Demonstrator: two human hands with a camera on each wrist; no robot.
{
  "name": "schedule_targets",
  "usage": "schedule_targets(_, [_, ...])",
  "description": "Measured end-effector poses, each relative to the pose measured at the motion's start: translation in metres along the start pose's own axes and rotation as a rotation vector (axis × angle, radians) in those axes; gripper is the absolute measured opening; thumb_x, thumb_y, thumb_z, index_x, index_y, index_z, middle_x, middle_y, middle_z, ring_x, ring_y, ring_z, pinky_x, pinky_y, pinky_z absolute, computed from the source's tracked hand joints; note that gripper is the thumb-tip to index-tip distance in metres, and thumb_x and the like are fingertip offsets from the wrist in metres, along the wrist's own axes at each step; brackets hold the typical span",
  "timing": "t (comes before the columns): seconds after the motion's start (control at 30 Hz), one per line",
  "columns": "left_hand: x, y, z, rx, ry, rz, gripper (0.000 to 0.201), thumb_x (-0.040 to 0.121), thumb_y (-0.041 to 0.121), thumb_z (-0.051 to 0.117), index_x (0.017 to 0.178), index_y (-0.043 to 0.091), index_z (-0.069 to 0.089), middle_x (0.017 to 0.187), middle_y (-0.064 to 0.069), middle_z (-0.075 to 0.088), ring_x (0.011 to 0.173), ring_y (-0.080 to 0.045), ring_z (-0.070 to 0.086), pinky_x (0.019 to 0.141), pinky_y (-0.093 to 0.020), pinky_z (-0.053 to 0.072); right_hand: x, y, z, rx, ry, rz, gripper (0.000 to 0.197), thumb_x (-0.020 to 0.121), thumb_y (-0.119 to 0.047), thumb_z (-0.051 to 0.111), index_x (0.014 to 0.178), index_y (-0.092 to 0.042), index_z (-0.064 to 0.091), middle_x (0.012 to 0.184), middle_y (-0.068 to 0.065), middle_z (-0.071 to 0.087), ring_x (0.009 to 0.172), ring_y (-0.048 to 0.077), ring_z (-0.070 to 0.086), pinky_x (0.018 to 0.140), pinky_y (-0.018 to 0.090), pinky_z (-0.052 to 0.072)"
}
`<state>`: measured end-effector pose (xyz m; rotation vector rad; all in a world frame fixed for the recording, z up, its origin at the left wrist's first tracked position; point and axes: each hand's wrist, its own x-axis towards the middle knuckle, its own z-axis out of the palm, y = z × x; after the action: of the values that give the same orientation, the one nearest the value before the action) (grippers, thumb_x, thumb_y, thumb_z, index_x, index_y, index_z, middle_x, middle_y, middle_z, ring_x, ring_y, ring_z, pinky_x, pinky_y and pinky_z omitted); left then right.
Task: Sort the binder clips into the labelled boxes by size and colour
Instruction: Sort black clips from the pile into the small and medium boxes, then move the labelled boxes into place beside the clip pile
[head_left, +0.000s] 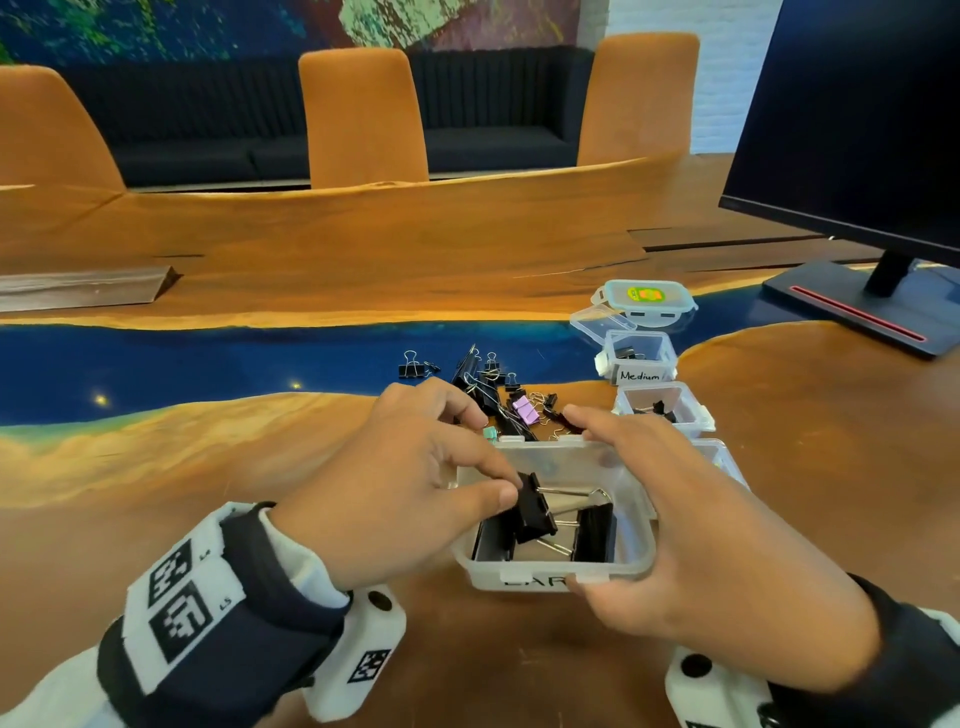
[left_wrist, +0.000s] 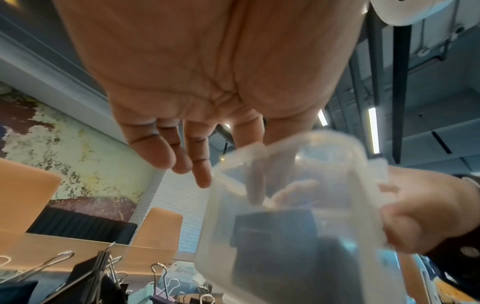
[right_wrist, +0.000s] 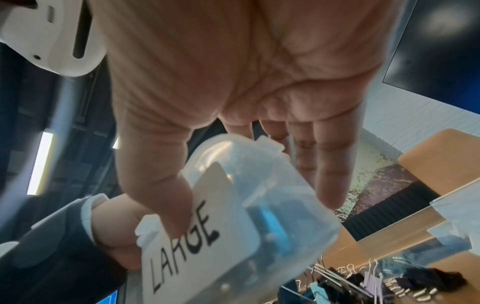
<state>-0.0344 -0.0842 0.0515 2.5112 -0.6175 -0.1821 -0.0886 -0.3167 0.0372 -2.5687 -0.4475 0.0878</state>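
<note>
We see three orange chairs behind a long wooden table, and a dark sofa by the far wall.

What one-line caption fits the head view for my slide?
Left hand pinches a large black binder clip over the LARGE box, steadied by the right hand.

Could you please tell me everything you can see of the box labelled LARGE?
The LARGE box is a small, translucent, lidless plastic tub with rounded corners and side latch tabs. A white label on its near wall reads LARGE in black handwriting. It looks tilted between both hands above the wooden table. The right hand grips it, thumb on the label. Inside stand big black binder clips, and the left hand pinches another black clip over them.
</note>
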Motion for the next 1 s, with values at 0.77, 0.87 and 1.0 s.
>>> schedule_targets(0.77, [0.002,-0.026,-0.001,-0.388,0.332,0.041,0.023,0.086,0.028,0.075,0.098,0.048,0.074,0.104,0.019,0.06,0.094,-0.003,0.061,0.079,-0.014,0.047,0.061,0.103,-0.106,-0.185,0.258,0.33,0.105,0.068,-0.021,0.082,0.151,-0.044,0.021,0.142,-0.002,0.03,0.117,0.023,0.049,0.096,0.043,0.05])
schedule_targets(0.87, [0.002,-0.027,0.002,-0.352,0.296,0.014,0.019,0.085,0.031,0.076,0.094,0.047,0.075,0.102,0.021,0.06,0.091,-0.002,0.06,0.076,-0.008,0.043,0.079,0.154,-0.113,-0.259,0.211,0.466,0.102,0.07,-0.013,0.076,0.152,-0.039,0.021,0.143,0.001,0.026,0.092,0.027,0.056,0.08,0.043,0.055])
schedule_targets(1.0, [0.001,-0.031,0.002,-0.365,0.212,-0.019,0.014,0.086,0.031,0.075,0.097,0.04,0.077,0.102,0.013,0.068,0.09,0.003,0.062,0.073,-0.005,0.044,0.092,0.204,-0.108,-0.286,0.101,0.575,0.096,0.074,-0.007,0.077,0.154,-0.029,0.027,0.15,0.008,0.023,0.115,0.036,0.05,0.094,0.043,0.047])
